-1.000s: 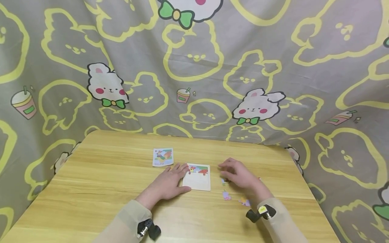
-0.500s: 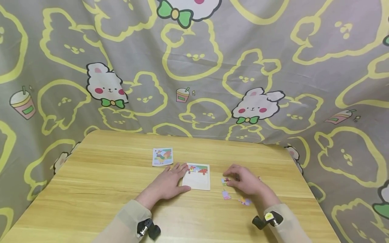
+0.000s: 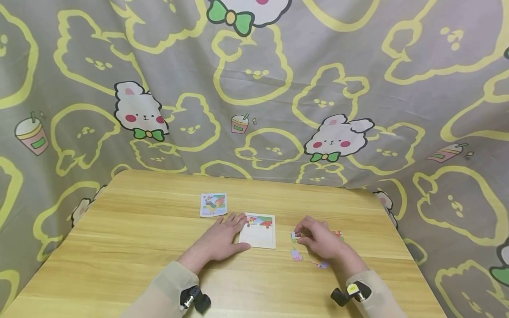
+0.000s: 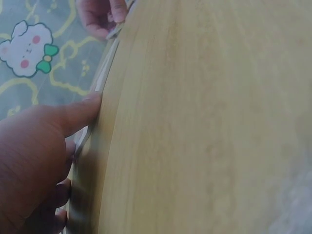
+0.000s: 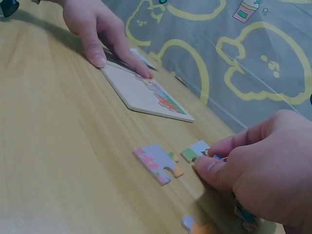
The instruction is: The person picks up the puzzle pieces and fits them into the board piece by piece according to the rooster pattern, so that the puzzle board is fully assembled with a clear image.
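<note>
Flat on the left edge of a white puzzle tray (image 3: 256,239) rests my left hand (image 3: 222,238), fingers spread and thumb straight at the lower corner. A row of colourful pieces fills the tray's top; its lower part shows bare white. To the right of it, my right hand (image 3: 319,238) pinches a green and light-blue puzzle piece (image 5: 194,151) between thumb and forefinger, low at the table. A lilac piece with pink flowers (image 5: 154,163) lies just beside it. Nearer the wrist is an orange and purple piece (image 3: 320,265), and another piece (image 3: 339,233) shows partly behind the hand.
A square picture card (image 3: 213,205) with a printed rooster lies beyond my left hand. The wooden table (image 3: 131,221) reaches back to a grey patterned curtain (image 3: 270,119). Each wrist carries a small black camera mount (image 3: 195,300).
My right hand has come down and slightly toward the right, its thumb and forefinger closing on the green and light-blue puzzle piece. My left hand stays in place on the tray.
</note>
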The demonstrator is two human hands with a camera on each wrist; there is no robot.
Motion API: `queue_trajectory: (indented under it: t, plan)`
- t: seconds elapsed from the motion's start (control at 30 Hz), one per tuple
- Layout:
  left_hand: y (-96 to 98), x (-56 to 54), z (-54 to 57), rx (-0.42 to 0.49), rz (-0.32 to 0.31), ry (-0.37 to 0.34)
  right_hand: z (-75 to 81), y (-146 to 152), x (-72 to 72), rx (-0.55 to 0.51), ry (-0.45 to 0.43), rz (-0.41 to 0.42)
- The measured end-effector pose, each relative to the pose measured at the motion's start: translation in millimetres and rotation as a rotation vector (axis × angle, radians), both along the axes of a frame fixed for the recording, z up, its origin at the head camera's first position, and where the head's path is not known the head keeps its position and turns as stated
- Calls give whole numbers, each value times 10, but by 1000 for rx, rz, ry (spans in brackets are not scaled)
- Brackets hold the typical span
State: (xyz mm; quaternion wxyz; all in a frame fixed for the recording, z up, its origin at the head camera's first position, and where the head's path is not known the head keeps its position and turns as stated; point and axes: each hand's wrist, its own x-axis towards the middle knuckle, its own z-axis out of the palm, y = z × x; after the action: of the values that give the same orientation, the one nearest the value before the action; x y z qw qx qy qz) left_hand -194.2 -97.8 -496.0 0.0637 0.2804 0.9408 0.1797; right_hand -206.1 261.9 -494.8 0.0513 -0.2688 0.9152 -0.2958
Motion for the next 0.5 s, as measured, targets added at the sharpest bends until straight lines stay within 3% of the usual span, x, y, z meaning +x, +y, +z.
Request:
queue_trajectory:
  t: [0.27,0.5]
  plan:
    - [-1,3,-3,-3,1,7,-81,6,6,-48,78,53]
    - [0,5,3,-5,1,0,-67,-5,4,-29,72,74]
